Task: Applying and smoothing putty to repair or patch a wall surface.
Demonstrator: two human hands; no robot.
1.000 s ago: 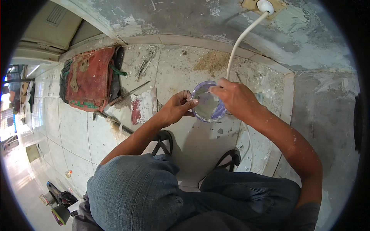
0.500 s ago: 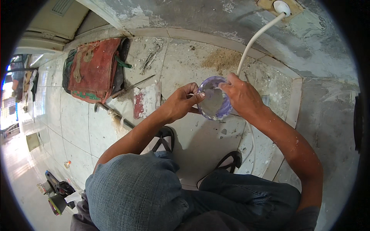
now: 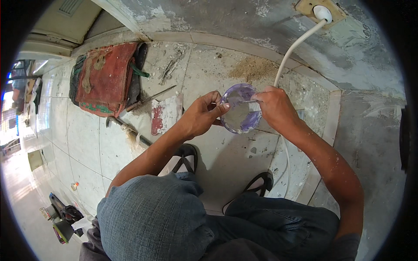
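Well to the right of a red bag (image 3: 104, 78) on the tiled floor (image 3: 82, 135), a purple bowl (image 3: 250, 125) is steadied between two bare hands as I follow the work from a distance. The left hand (image 3: 202, 115), on the bag side of the bowl, is closed in a pinch, thumb over the rim and fingers curled against the outside. The right hand (image 3: 279, 109), on the side away from the bag, is curled around a thin tool (image 3: 254, 106) whose pale flat end reaches inside the bowl; the grip hides the rest, and I cannot tell its exact kind. Grey paste (image 3: 235, 115) coats the inside. I judge the bowl to be light and thin-walled, stiff enough to keep its round shape, likely to flex if squeezed hard, and hardly fragile; the paste looks wet and could make the rim slick. The best hold, to my eye, is the edge nearest the bag, where the thumb has it, with fingers under the outside to take any sideways push from the tool. Whether the base touches the floor I cannot tell. A red-and-white board (image 3: 166, 115) lies right of the bag, and a pile of sand (image 3: 252, 68) lies farther right of it.
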